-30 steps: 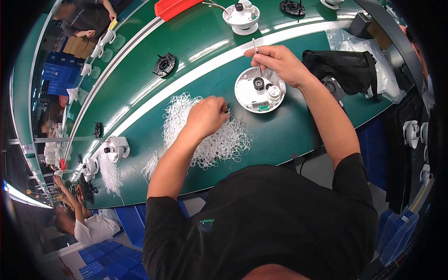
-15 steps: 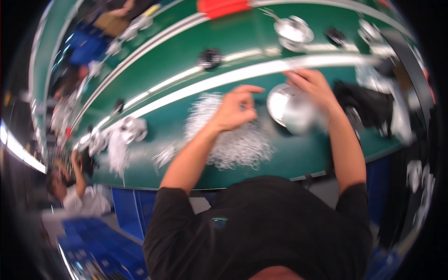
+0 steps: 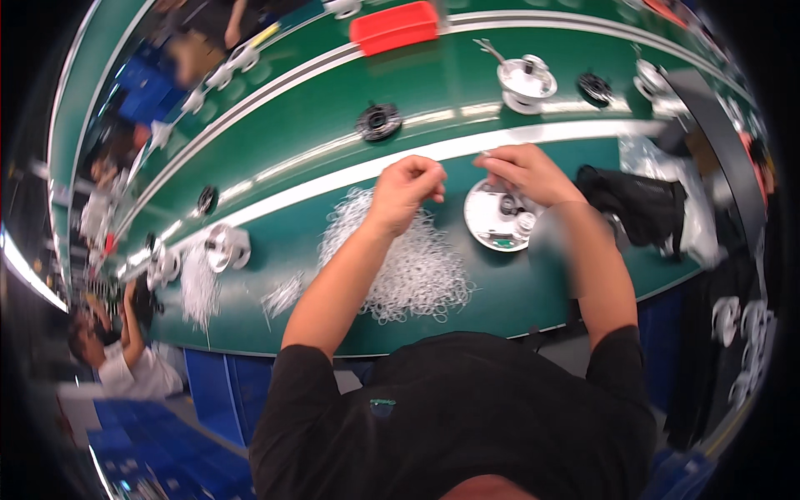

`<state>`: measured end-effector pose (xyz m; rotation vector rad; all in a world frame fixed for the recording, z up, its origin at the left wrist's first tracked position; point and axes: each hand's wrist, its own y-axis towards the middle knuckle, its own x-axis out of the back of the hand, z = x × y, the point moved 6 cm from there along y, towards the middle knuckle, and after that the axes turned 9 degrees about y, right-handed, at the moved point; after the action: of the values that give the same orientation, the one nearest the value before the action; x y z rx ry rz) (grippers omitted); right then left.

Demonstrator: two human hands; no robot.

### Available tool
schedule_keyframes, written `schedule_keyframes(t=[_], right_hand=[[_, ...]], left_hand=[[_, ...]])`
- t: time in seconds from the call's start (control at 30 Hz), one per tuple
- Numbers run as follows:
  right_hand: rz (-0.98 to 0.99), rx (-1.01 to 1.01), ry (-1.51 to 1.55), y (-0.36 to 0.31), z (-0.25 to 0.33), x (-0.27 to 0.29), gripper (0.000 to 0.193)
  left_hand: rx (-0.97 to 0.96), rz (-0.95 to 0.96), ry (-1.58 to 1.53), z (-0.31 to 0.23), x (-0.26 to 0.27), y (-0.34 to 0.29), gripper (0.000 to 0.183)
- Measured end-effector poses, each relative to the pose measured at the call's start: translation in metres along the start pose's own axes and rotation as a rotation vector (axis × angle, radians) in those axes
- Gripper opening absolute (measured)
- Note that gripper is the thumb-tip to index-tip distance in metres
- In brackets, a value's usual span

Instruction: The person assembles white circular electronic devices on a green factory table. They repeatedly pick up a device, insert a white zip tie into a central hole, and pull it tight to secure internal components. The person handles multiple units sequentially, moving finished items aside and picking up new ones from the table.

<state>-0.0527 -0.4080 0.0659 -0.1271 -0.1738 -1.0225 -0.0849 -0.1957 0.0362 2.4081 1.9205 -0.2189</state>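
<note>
My left hand (image 3: 407,193) is closed, its fingertips curled together above a heap of small white looped strips (image 3: 417,275); anything inside the fingers is hidden. To its right, my right hand (image 3: 527,173) is pinched, with a tiny pale speck at the fingertips too small to name. A gap separates the two hands. Just below the right hand lies a round white housing (image 3: 482,218) with a dark part, a white part and a bit of green inside; the right wrist and a blurred patch hide its right side.
Straight white strips (image 3: 200,287) and white housings (image 3: 229,248) lie to the left. Beyond a white rail, black round parts (image 3: 379,122), a white housing on a stand (image 3: 527,83) and a red bin (image 3: 395,27) sit on green. A black cloth bundle (image 3: 637,204) lies right; a person (image 3: 137,358) works far left.
My right hand has come down and left, closer to the left hand. The left hand's index finger, stretched out before, is now curled in. The view has shifted slightly.
</note>
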Motion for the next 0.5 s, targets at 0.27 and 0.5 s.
schedule_keyframes(t=[0.27, 0.5], right_hand=[[0.056, -0.007, -0.071, 0.003, 0.003, -0.004, 0.026], [0.101, -0.035, -0.023, 0.006, -0.001, -0.002, 0.026]], left_hand=[[-0.044, -0.068, -0.048, -0.012, -0.022, 0.024, 0.021], [-0.014, 0.005, -0.069, -0.006, -0.029, 0.038, 0.026]])
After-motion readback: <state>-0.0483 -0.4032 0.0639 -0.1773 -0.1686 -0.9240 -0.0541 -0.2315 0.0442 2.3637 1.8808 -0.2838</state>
